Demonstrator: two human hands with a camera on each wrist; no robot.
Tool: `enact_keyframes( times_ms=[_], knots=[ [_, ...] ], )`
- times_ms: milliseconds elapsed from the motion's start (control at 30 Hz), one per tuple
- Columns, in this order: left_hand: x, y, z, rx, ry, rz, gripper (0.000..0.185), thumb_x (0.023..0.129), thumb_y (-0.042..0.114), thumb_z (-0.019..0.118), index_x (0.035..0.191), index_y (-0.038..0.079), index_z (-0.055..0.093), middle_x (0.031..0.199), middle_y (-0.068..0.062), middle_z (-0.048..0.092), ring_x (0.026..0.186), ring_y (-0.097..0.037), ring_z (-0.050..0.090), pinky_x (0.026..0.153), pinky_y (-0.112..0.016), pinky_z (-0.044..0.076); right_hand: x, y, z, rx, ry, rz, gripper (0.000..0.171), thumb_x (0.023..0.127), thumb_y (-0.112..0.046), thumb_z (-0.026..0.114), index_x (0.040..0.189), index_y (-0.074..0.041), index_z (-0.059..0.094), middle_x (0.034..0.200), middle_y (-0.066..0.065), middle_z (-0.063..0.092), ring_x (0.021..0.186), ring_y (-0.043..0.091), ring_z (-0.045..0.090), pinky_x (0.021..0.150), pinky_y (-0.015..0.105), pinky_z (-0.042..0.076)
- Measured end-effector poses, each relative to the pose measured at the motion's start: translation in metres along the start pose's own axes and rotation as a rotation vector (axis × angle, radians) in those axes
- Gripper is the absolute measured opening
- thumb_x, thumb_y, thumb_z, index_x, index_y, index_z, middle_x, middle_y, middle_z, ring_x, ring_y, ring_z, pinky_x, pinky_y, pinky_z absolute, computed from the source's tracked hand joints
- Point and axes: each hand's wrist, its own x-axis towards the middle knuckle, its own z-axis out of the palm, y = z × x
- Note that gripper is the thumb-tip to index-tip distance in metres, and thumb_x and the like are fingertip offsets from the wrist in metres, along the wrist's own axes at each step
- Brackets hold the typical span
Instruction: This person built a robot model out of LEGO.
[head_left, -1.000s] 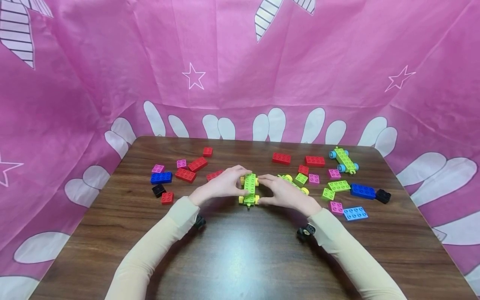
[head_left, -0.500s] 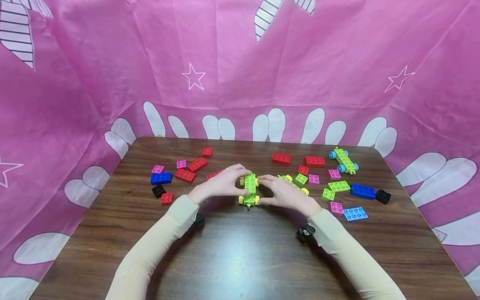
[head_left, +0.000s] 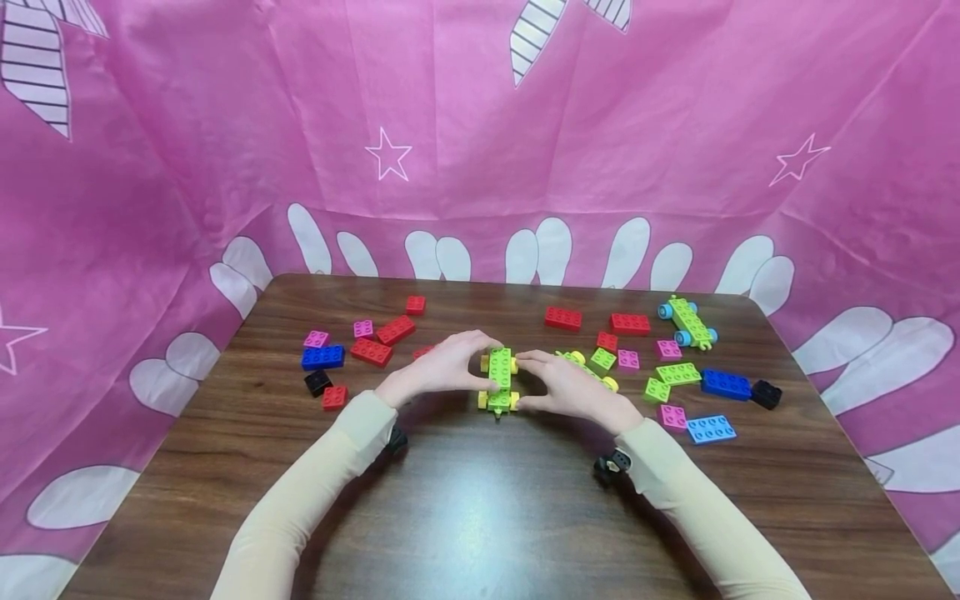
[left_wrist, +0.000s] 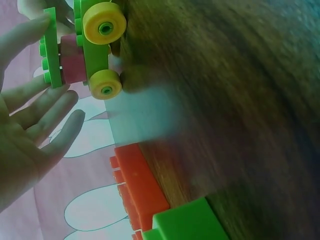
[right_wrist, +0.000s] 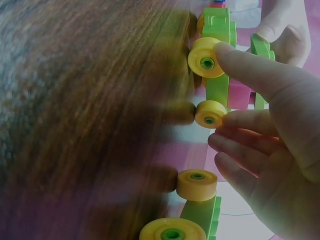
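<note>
Green wheeled brick car between both hands

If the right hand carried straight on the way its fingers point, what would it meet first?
The right hand points leftward at the green wheeled car, which its fingertips already touch; beyond it, probably the left hand.

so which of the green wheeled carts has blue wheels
The green plastic cart with blue wheels at the far right of the wooden table, untouched. The two others, one between the hands, one just right of them, have yellow wheels.

loose bricks on wooden table
</note>
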Motion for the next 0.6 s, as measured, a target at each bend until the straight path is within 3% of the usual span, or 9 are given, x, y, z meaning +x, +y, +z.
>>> enact_keyframes(
  times_ms=[600],
  knots=[
    [0.003, 0.0063, -0.0003, 0.073, -0.013, -0.025, 0.06, 0.081, 0.04, 0.078, 0.133, 0.014, 0.062, 0.122, -0.003, 0.063, 0.106, -0.022, 0.061, 0.087, -0.035, 0.054, 0.0005, 0.0004, 0.0009, -0.005, 0.0, 0.002, 0.074, 0.084, -0.049, 0.076, 0.138, -0.002, 0.056, 0.143, 0.015, 0.056, 0.132, 0.03, 0.056, 0.108, 0.046, 0.048]
  ],
)
